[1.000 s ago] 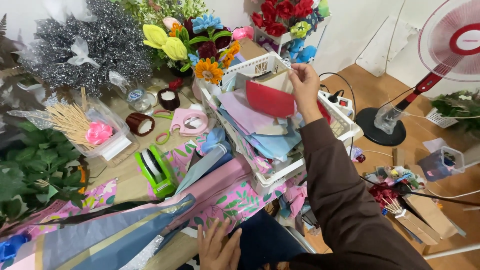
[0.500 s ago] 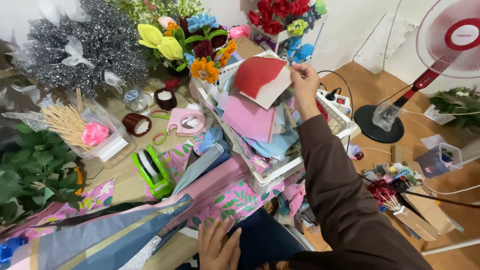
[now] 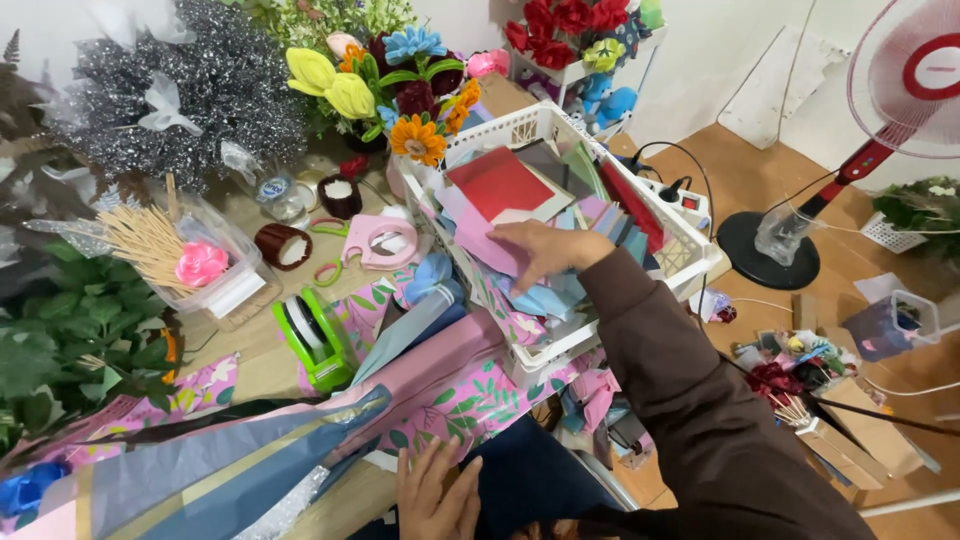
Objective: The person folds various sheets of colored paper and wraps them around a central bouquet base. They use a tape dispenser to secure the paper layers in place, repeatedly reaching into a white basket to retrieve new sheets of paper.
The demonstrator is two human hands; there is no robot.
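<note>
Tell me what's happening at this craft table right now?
A person in a brown sleeve has the right hand laid flat on a stack of coloured paper sheets inside a white plastic basket, with a red sheet lying on top of the pile. The left hand rests open on the near edge of the table, beside floral wrapping paper. A green tape dispenser and artificial flowers sit around the basket.

Small clear plastic bottle with blue-and-white label (image 3: pixel 275 190) lies on table beside brown cups. Clear plastic tub with white label (image 3: pixel 236 292) stands at left. No signs, no screens.
</note>
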